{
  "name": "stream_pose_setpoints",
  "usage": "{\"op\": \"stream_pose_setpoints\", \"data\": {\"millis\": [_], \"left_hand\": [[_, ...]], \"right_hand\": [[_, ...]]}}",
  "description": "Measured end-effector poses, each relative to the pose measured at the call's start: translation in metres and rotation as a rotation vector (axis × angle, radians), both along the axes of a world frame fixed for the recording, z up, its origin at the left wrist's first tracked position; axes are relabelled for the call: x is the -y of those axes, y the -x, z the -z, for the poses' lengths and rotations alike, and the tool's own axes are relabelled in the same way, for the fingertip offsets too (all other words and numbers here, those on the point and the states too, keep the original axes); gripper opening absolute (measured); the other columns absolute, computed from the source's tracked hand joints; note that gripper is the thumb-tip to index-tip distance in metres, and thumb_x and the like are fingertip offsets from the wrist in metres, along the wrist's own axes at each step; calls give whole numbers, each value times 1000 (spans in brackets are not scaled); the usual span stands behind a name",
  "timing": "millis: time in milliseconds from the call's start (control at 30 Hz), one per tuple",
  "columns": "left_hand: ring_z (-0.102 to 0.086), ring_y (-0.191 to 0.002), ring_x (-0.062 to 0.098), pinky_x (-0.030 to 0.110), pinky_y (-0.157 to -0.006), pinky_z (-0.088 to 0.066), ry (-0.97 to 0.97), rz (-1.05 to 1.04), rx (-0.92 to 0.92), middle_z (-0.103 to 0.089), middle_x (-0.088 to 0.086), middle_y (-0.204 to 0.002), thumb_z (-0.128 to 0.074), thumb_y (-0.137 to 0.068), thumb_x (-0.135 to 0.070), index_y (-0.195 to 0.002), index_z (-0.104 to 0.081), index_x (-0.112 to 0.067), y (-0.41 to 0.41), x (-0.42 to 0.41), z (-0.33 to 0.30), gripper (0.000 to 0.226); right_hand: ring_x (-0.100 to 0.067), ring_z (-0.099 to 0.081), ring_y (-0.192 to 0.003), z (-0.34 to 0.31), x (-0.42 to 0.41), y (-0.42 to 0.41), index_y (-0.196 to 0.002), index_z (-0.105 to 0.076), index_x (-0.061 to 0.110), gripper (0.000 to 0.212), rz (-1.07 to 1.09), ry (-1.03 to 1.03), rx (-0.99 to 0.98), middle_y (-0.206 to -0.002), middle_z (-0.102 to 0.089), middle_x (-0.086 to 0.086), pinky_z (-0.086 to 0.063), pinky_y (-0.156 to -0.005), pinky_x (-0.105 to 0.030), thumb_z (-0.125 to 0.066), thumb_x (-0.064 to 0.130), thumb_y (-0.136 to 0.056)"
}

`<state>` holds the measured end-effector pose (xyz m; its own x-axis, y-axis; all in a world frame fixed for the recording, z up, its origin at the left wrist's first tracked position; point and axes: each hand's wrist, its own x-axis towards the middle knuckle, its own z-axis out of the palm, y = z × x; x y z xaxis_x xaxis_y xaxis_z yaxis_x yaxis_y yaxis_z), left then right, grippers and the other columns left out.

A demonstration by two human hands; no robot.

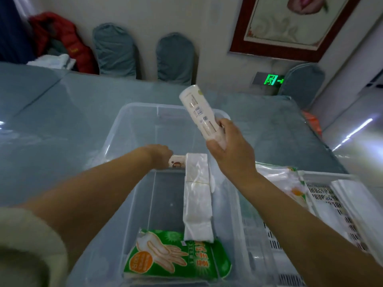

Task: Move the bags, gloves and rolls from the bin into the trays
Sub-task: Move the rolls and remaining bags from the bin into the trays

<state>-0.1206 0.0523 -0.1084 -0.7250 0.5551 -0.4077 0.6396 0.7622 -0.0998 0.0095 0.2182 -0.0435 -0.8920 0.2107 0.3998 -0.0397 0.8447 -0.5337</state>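
Observation:
A clear plastic bin (132,129) sits in front of me on the grey table. My right hand (230,148) is raised above the bin's right side and grips a white roll (196,112) that tilts up and away. My left hand (159,154) is down inside the bin, closed around one end of a small roll (177,163) with a printed label. A long stack of white folded bags (198,195) lies along the bin floor. A green pack of gloves (176,255) rests at the bin's near end.
White slotted trays (323,195) stand to the right of the bin, holding a plastic pack (290,183) and white bags. Grey-covered chairs (176,59) line the far side of the table. A red jacket (62,38) lies at the back left.

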Motion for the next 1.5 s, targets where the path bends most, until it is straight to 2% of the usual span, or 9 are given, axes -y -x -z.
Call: {"op": "stream_pose_setpoints", "data": {"millis": [167, 300, 533, 900, 1033, 1167, 1300, 1400, 1500], "left_hand": [[-43, -123, 30, 40, -100, -35, -105, -102, -82, -43, 13, -137, -58, -82, -26, -135, -31, -8, -5, 1, 53, 63], [-42, -115, 30, 37, -95, -33, -111, -31, -312, -47, 12, -126, -59, -78, -39, -124, -43, -10, -7, 5, 68, 57], [-53, -110, 30, 39, -92, -41, -181, -170, -49, -51, 12, -127, -64, -78, -27, -127, -38, -12, -21, 9, 78, 57], [-50, -115, 27, 35, -93, -41, 141, -25, -389, -50, 10, -127, -57, -86, -25, -127, -44, -10, -23, -1, -46, 45], [-52, -105, 31, 38, -83, -44, -51, -113, -474, -52, 15, -119, -56, -84, -22, -123, -44, -6, -51, 26, -84, 44], [-53, -97, 28, 38, -79, -46, -384, -304, -153, -52, 11, -115, -67, -77, -29, -119, -46, -9, -94, 28, -99, 51], [-50, -88, 20, 31, -68, -43, -552, -328, -131, -51, 3, -110, -67, -77, -33, -116, -45, -17, -136, 15, -108, 48], [-47, -81, 18, 28, -61, -37, -633, -349, -209, -51, 2, -104, -69, -76, -32, -114, -47, -18, -163, -1, -115, 47], [-44, -81, 18, 31, -64, -35, -643, -380, -310, -52, 5, -105, -69, -74, -30, -115, -49, -16, -185, -23, -121, 48]], "right_hand": [[-14, -62, -79, 6, -2, 5, -122, -37, 28, 47, 18, -81, -44, -116, -58, 3, -50, -51, -17, -55, 47, -83], [-17, -63, -78, 7, -2, 4, -123, -40, 24, 49, -3, -174, -62, -113, -60, -1, -50, -49, -20, -56, 45, -83], [-17, -63, -78, 8, -3, 3, -125, -41, 21, 50, 12, -213, -57, -113, -61, -2, -37, -50, -10, -56, 45, -83], [-18, -64, -82, 9, -2, 0, -126, -40, 21, 52, 21, -198, -87, -116, -59, -2, -34, -49, -9, -57, 46, -84], [-15, -62, -81, 8, -4, -1, -126, -41, 19, 52, 3, -162, -149, -115, -60, -4, -28, -48, -8, -59, 45, -83], [-18, -63, -87, 3, -5, -7, -125, -41, 19, 52, -38, -46, -246, -117, -58, -4, -49, -53, -20, -62, 39, -83], [-17, -60, -97, -6, -31, -27, -123, -39, 18, 52, -48, 133, -353, -117, -55, -5, -54, -67, -24, -59, 44, -83], [-11, -54, -94, -5, -79, -54, -121, -39, 17, 50, -36, 110, -397, -113, -53, -8, -44, -63, -11, -53, 47, -83], [-10, -51, -87, 15, -138, -93, -119, -42, 13, 47, -39, 54, -280, -108, -53, -9, -36, -56, -4, -48, 45, -85]]}}
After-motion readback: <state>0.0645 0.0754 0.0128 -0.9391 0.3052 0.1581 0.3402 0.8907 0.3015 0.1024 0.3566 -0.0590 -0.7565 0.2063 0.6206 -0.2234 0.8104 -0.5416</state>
